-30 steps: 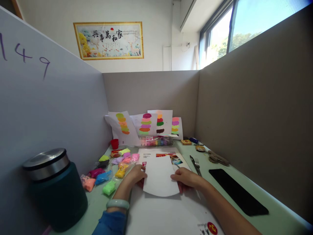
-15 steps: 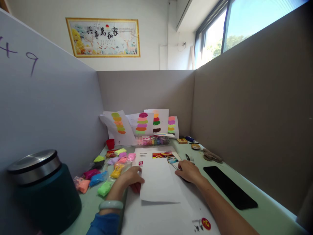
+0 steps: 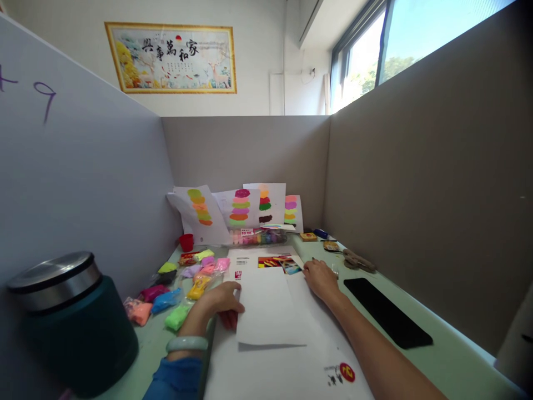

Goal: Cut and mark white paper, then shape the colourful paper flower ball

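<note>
My left hand (image 3: 225, 303) pinches the left edge of a blank white sheet of paper (image 3: 268, 311) between thumb and fingers. The sheet lies over a larger white printed pad (image 3: 266, 372) with a colourful picture near its top. At the pad's upper right edge, my right hand (image 3: 320, 278) rests low with its fingers curled. What those fingers hold, if anything, is hidden under the hand. Just right of it the tines of a fork (image 3: 335, 270) show.
Bagged coloured clay (image 3: 177, 316) lies in several packs at left, near a red cup (image 3: 186, 242) and a large dark green flask (image 3: 79, 328). A black flat slab (image 3: 387, 311) lies at right. Painted sheets (image 3: 241, 208) lean at the back. Partition walls (image 3: 245, 150) enclose the table.
My right hand has moved slightly forward, and the thin metal piece that stuck out to its left no longer shows. My left hand keeps its pinch on the paper. The camera view has shifted slightly.
</note>
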The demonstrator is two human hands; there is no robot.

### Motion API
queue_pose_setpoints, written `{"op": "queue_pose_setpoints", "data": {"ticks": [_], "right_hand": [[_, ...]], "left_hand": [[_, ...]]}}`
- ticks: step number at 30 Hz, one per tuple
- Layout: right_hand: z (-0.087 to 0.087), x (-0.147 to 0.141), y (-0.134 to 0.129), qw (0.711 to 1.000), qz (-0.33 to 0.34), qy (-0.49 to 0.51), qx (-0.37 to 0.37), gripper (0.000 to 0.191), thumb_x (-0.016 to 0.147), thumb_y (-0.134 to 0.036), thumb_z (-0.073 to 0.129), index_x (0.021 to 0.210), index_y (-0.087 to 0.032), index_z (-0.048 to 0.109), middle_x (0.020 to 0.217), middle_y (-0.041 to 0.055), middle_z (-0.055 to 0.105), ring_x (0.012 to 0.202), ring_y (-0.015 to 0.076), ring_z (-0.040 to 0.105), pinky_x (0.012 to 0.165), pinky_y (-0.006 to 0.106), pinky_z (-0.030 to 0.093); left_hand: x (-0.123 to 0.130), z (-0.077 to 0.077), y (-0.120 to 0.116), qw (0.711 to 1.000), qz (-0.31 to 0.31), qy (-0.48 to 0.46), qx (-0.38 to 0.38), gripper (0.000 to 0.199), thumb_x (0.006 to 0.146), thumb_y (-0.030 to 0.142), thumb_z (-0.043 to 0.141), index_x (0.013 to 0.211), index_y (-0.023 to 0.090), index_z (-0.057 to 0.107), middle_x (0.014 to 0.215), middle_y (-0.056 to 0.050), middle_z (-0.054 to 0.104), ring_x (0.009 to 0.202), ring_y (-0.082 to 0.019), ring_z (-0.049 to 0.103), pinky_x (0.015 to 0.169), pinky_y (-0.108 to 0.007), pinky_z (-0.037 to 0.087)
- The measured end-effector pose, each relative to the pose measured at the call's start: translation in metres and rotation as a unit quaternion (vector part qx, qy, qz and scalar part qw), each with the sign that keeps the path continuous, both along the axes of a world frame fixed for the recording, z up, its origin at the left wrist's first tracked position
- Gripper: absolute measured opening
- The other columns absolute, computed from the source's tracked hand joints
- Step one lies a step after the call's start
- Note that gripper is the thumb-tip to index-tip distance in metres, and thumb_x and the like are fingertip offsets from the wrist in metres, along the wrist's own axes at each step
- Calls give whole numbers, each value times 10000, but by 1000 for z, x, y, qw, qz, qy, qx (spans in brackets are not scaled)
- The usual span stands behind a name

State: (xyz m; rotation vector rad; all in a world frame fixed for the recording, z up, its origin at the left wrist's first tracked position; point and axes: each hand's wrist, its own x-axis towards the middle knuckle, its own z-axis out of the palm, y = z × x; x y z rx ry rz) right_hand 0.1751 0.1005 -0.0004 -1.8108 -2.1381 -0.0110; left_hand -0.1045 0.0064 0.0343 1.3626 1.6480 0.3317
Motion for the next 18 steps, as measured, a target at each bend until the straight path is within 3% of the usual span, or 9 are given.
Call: {"op": "queue_pose_setpoints", "data": {"ticks": [4,8,11,15,18], "right_hand": [[10,-20,9,995,96,6,-20,255,869,-195,449,962,-178,686,1036,112,667,1006,230,573,805,279,384],[16,-36,30,995,80,8,-53,239,814,-169,522,986,-147,687,1037,124,666,946,219,603,741,252,398],[10,-42,39,996,64,19,-59,231,829,-183,503,975,-168,682,1074,98,647,959,204,601,733,245,400],[2,-52,38,996,57,38,-50,253,852,-157,463,1022,-132,649,1114,133,623,1007,210,586,767,254,401],[8,-55,32,994,69,57,-55,235,818,-99,485,980,-89,655,1063,168,641,994,225,593,775,261,401]], "left_hand": [[-2,-1,0,1000,-8,7,3,821,653,152,642,1384,80,277,505,-15,649,581,-272,683,490,-306,530],[-2,-1,-1,1000,-12,13,-3,804,671,123,602,1402,102,266,485,4,637,563,-254,683,485,-291,528],[-3,-1,0,1000,-16,15,-10,828,671,113,611,1415,114,249,499,8,643,554,-240,680,488,-282,529],[-4,-5,2,999,-28,6,-15,846,691,105,585,1435,77,182,476,4,634,548,-246,675,492,-301,535],[-5,-7,2,1000,-25,-1,-10,836,688,137,618,1416,62,216,468,-10,633,532,-260,667,484,-320,531]]}}
